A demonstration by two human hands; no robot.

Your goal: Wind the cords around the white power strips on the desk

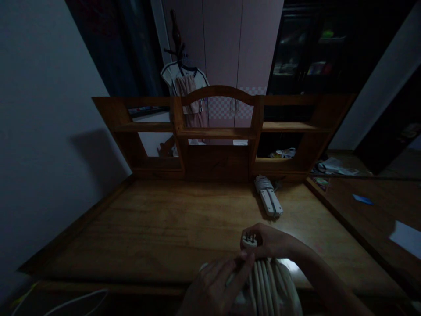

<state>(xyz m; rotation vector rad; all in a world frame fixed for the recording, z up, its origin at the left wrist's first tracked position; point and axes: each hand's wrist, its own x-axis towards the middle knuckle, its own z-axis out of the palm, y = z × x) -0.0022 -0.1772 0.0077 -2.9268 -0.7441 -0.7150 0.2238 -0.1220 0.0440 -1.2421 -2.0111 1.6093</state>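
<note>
My right hand (pixel 265 240) is closed around a pale plug (pixel 249 241), whose metal prongs point up and away from me. Below it, at the near edge of the desk, a pale cord (pixel 261 281) is wound in several side-by-side turns around a light-coloured body that I cannot fully make out. My left hand (pixel 219 281) grips the left side of this wound bundle, its fingertips close to the plug and my right hand. Farther back on the desk lies a white power strip (pixel 271 202) with its own cord wrapped around one end.
The wooden desk (pixel 158 219) has a shelf unit (pixel 217 131) along its back edge. A white wall (pixel 49 175) borders it on the left. To the right, a lower wooden surface holds a blue card (pixel 362 199) and white paper (pixel 406 237). A white cable (pixel 79 298) hangs at lower left.
</note>
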